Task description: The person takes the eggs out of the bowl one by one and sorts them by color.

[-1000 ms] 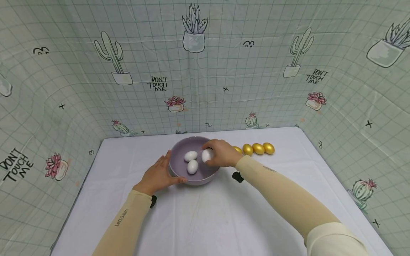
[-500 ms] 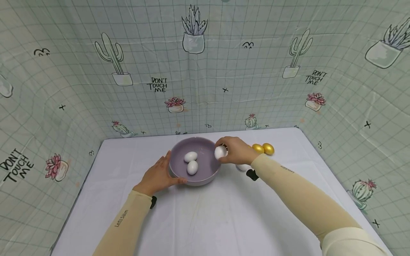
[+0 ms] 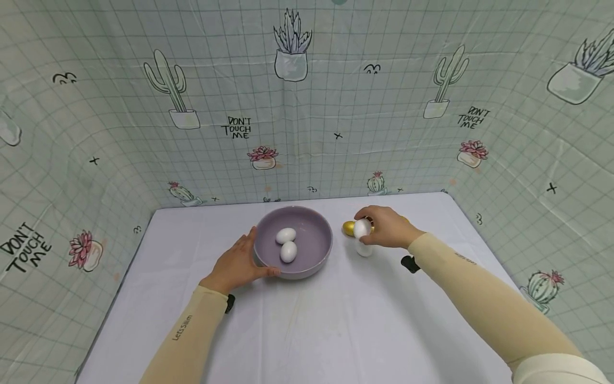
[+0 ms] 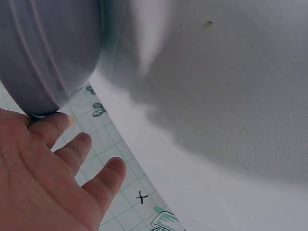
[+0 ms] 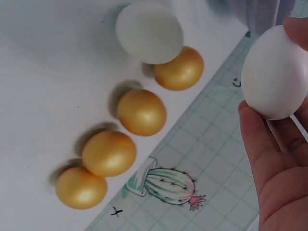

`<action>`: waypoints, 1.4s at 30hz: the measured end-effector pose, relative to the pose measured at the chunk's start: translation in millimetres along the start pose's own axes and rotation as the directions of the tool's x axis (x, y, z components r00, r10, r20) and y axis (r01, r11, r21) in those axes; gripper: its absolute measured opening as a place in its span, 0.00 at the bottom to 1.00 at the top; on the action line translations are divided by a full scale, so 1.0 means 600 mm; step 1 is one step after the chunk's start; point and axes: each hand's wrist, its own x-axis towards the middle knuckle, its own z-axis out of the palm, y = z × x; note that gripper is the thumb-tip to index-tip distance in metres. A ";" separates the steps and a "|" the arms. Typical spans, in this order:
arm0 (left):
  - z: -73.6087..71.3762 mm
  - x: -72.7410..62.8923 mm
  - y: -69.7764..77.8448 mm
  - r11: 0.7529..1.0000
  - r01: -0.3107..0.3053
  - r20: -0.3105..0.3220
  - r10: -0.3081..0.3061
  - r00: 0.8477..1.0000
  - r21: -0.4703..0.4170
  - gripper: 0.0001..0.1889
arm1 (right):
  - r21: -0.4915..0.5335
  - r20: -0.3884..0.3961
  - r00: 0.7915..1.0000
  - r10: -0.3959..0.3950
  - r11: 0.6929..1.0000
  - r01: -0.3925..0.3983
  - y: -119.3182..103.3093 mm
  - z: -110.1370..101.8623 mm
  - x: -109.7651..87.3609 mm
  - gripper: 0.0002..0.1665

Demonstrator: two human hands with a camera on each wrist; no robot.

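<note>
My right hand (image 3: pixel 390 228) pinches a white egg (image 5: pixel 273 72) between thumb and fingertips, to the right of the bowl. Below it a second white egg (image 5: pixel 148 32) lies on the table, beside the end of a row of golden eggs (image 5: pixel 142 112). At the left side of the purple bowl (image 3: pixel 317 240) is my left hand (image 3: pixel 235 265), its thumb along the near rim and its fingers spread against the outer wall. Two white eggs (image 3: pixel 288 252) lie together inside the bowl. In the head view, the right hand hides most of the golden row.
A white cloth covers the table (image 3: pixel 297 330). Grid-patterned fabric (image 3: pixel 331 106) with printed cacti hangs behind it and along both sides. The golden eggs sit near the table's far edge.
The right hand has lifted a white egg out of the bowl and carried it right, over the table near the other eggs. The left hand and bowl have stayed put.
</note>
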 end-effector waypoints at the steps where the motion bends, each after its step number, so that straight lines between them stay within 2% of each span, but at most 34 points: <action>1: 0.000 0.000 0.000 1.000 0.000 0.000 0.000 1.000 -0.001 0.71 | -0.002 0.003 1.000 0.003 1.000 -0.003 0.006 -0.001 -0.003 0.30; 15: -0.003 -0.003 0.003 1.000 0.007 -0.002 -0.007 1.000 -0.006 0.72 | -0.030 0.018 0.999 0.045 0.999 -0.045 0.077 0.011 -0.026 0.31; 21: -0.002 -0.002 0.003 1.000 0.007 -0.002 -0.008 1.000 -0.003 0.72 | -0.061 0.020 0.999 0.026 0.998 -0.024 0.099 0.026 -0.032 0.28; 27: -0.002 -0.002 0.002 1.000 0.006 -0.008 -0.006 1.000 0.001 0.72 | -0.059 0.044 0.997 0.058 0.997 -0.055 0.112 0.037 -0.035 0.29; 35: 0.000 0.001 0.001 1.000 0.007 0.001 -0.007 1.000 0.003 0.72 | -0.031 0.050 0.998 0.036 0.999 -0.035 0.125 0.050 -0.033 0.30; 42: 0.001 0.002 0.000 1.000 0.007 0.005 -0.007 1.000 0.011 0.72 | -0.022 0.065 0.997 0.050 0.999 -0.048 0.127 0.057 -0.033 0.30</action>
